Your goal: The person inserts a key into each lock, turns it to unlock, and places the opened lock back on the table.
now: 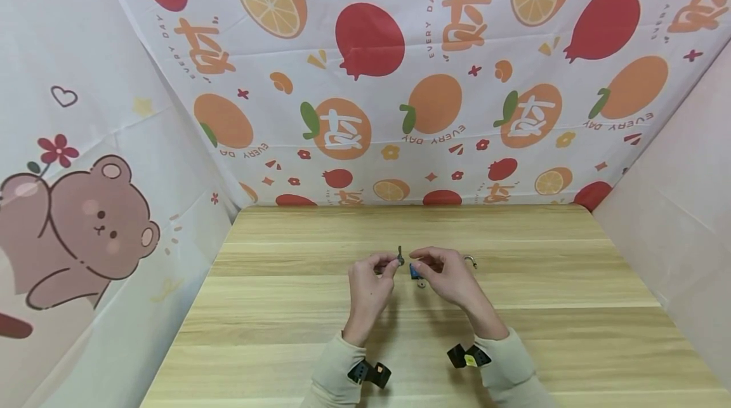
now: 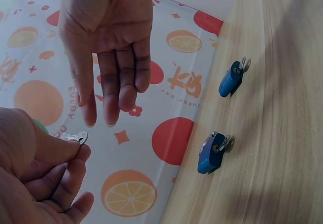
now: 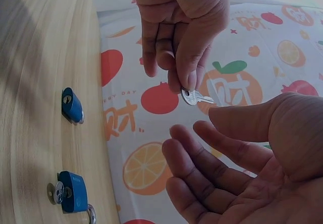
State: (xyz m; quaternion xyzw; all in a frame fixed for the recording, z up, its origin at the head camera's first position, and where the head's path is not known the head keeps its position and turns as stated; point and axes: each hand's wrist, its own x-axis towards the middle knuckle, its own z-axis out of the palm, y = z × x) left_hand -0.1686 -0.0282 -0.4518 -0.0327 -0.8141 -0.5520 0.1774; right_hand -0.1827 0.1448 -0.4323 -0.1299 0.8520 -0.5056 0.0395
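Note:
My left hand (image 1: 368, 287) pinches a small silver key (image 3: 191, 97) by its round head between thumb and forefinger, the blade pointing away from the fingertips. Close beside it, my right hand (image 3: 242, 158) is held with fingers spread loosely and nothing in its grasp. Two blue padlocks lie on the table below the hands. One padlock (image 3: 75, 192) has a key (image 3: 58, 192) at its keyhole and part of its shackle (image 3: 92, 214) showing. The other padlock (image 3: 72, 106) shows its keyhole face. From the head, a shackle (image 1: 471, 261) peeks out past my right hand, its body hidden.
The wooden table (image 1: 274, 319) runs back to a fruit-printed cloth (image 1: 371, 97). A cloth with a bear print (image 1: 103, 224) hangs at the left, and a pale cloth (image 1: 679, 205) at the right.

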